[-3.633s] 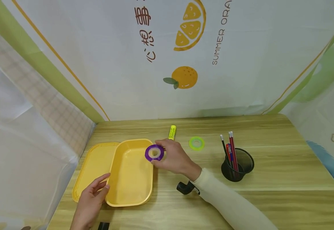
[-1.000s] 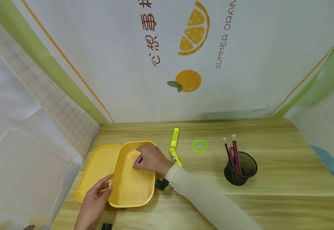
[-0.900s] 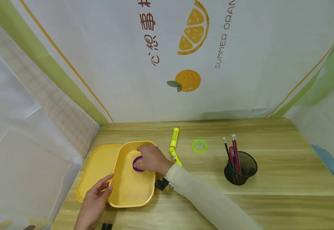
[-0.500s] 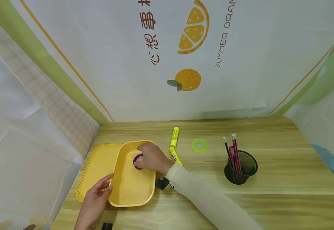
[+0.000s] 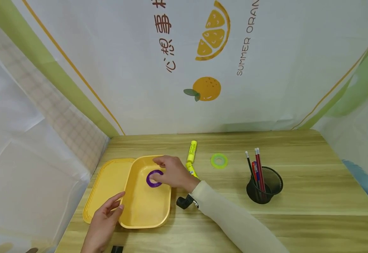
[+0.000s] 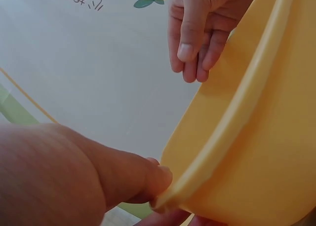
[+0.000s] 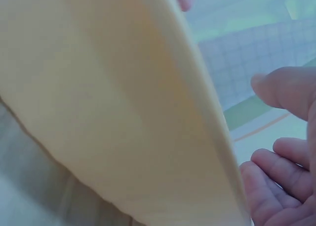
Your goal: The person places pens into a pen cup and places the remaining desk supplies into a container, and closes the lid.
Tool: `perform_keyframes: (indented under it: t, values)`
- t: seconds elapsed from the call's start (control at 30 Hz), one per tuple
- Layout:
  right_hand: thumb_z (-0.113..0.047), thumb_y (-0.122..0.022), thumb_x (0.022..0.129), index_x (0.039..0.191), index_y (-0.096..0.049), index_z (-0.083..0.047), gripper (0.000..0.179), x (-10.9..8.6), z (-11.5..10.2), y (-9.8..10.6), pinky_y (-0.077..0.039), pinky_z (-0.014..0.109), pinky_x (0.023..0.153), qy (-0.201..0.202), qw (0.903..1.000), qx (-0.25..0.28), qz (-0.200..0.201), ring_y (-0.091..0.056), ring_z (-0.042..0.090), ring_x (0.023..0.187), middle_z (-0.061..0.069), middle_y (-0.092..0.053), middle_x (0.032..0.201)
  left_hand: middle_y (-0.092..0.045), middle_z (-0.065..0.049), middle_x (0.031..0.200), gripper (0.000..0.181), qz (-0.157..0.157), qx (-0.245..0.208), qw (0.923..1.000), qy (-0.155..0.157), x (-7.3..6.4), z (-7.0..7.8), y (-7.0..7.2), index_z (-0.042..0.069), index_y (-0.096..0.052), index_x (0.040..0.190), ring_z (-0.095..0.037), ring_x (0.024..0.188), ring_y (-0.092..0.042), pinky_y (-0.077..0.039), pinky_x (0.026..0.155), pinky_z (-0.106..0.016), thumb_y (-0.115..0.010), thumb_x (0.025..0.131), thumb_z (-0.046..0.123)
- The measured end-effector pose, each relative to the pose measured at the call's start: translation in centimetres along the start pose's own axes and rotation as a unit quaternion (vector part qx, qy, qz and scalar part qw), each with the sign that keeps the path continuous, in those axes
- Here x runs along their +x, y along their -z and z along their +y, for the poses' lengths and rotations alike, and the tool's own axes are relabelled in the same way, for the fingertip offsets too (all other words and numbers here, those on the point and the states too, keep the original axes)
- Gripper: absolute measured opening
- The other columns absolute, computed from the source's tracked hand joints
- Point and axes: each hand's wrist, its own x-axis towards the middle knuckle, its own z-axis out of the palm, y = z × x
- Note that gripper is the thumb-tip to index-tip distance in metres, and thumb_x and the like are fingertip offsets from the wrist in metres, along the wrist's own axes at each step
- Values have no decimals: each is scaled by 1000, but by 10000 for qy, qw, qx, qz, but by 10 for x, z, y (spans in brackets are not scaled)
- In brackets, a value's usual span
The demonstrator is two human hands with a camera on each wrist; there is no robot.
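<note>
Only the head view shows the round purple tape roll, inside the rectangular yellow plastic box, partly beneath the right hand. The right wrist view shows that grip wide; the left wrist view, the left hand pinching the box's rim.

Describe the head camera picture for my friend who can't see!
An empty right hand is over a purple ring in a yellow box that the left hand holds. To the right are yellow tubes, a green ring and a pencil cup.
</note>
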Motion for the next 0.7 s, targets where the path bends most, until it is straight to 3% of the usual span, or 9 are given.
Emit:
perform_keyframes:
  t: [0.2, 0.5, 0.7]
  values:
    - [-30, -84, 93, 145, -62, -4, 62, -7, 3, 11, -57, 38, 105, 8, 9991, 364, 217, -67, 31, 130, 8, -65, 147, -51, -23, 154, 50, -2, -15, 10000, 31, -1, 1, 0, 17, -48, 161, -36, 137, -52, -52, 83, -17, -56, 111, 17]
    - [-29, -84, 92, 146, -61, -5, 64, -18, 6, 25, -55, 37, 109, -209, 9975, 537, 400, -65, 30, 131, 9, -65, 147, -52, -24, 155, 50, 51, -35, 10000, 17, -2, 0, 0, 16, -48, 160, -35, 138, -50, -51, 84, -14, -56, 111, 17]
    - [-26, -86, 91, 145, -62, -6, 62, -27, 12, 35, -55, 39, 110, -144, 9957, 581, 708, -63, 30, 133, 10, -65, 146, -52, -23, 155, 50, 22, -66, 10000, 10, 0, -2, 0, 17, -48, 161, -34, 138, -51, -52, 83, -15, -57, 111, 17]
